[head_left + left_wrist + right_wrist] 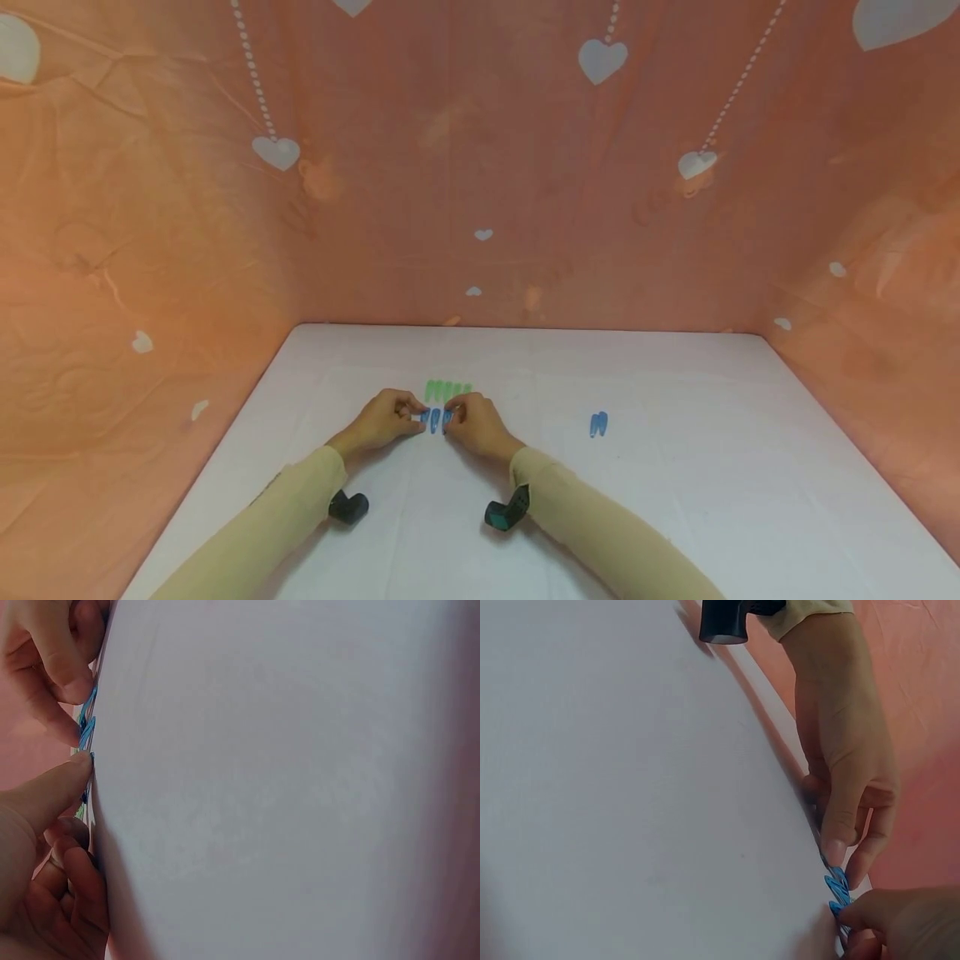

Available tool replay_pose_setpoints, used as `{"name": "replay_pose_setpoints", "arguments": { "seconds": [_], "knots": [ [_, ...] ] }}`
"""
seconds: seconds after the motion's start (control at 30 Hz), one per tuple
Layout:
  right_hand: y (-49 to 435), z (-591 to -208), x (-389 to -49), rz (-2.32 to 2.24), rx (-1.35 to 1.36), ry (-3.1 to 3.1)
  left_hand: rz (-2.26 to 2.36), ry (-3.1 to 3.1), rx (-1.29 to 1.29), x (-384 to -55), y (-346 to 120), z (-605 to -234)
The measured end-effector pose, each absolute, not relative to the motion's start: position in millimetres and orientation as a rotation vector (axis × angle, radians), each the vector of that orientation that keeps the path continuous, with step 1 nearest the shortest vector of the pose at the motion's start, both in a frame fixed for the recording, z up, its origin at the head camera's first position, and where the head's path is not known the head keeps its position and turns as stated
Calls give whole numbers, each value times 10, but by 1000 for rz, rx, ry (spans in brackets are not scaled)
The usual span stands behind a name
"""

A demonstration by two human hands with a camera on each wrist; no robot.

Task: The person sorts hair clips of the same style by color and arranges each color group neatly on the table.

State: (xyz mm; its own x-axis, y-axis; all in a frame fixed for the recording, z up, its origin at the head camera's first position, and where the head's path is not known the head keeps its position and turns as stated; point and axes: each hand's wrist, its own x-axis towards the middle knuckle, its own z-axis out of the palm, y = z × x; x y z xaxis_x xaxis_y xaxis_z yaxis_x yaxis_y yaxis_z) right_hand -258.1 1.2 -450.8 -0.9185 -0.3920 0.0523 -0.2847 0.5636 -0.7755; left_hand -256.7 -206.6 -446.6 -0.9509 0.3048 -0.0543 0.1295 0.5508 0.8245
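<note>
Several slim blue clips stand side by side in a short row on the white table, the middle blue clip between my hands. My left hand pinches the leftmost blue clip between thumb and forefinger. On the other side, my right hand pinches the rightmost blue clip, its fingers covering part of it. Just behind lies a row of green clips. In the right wrist view, the blue clips show loop-like outlines between the fingertips of both hands.
Two more blue clips lie together to the right on the white table. Orange sheeting with pale hearts rises behind and at both sides. Dark wrist cameras hang below the sleeves.
</note>
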Motion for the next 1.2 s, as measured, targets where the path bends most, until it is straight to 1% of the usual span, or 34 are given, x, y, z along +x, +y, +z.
{"name": "replay_pose_setpoints", "arguments": {
  "seconds": [0.83,1.2],
  "knots": [
    [45,-4494,-2598,-1299,-588,2620,1341,2595,366,-2576,-2037,-4424],
    [155,-4502,-2591,-1443,-638,2496,1301,2615,336,-2553,-2054,-4444]
  ]
}}
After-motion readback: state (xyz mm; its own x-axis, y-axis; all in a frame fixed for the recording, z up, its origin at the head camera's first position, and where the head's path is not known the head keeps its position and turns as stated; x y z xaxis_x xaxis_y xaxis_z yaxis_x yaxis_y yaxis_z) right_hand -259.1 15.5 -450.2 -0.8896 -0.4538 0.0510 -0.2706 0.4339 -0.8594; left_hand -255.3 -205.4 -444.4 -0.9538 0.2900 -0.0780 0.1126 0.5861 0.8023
